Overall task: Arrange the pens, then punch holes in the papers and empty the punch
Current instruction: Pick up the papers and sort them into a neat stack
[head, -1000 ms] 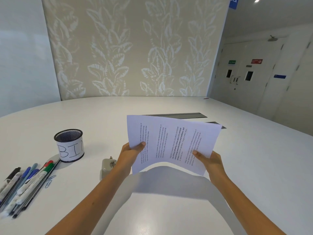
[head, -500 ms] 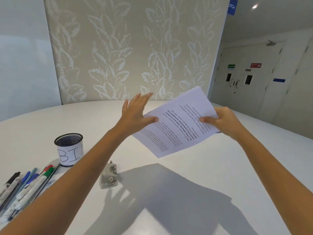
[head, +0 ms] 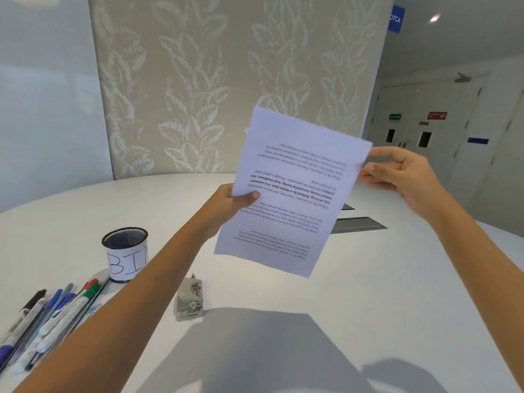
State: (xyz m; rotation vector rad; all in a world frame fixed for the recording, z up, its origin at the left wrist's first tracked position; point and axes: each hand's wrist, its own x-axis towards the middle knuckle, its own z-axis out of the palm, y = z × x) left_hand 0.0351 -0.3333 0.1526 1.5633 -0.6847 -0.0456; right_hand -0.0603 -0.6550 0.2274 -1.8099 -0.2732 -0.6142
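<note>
I hold a thin stack of printed white papers [head: 295, 194] up in the air over the table, turned so the text reads upside down. My left hand [head: 229, 199] grips their left edge, thumb on the front. My right hand [head: 402, 174] pinches the upper right edge between thumb and fingers. A small grey metal hole punch [head: 190, 300] sits on the white table [head: 368, 293] below my left forearm. Several pens and markers [head: 54, 316] lie side by side at the left edge of the table.
A black mesh cup with a white label reading BIN [head: 126, 253] stands behind the pens. A blue paper clip [head: 95, 307] lies next to them. Grey cable hatches [head: 357, 224] are set into the table behind the papers. A patterned partition stands at the far side.
The papers turned from lying sideways to standing upright and rose. My left hand, spread apart half a second ago, has closed on their left edge. My right hand shifted to the upper right edge.
</note>
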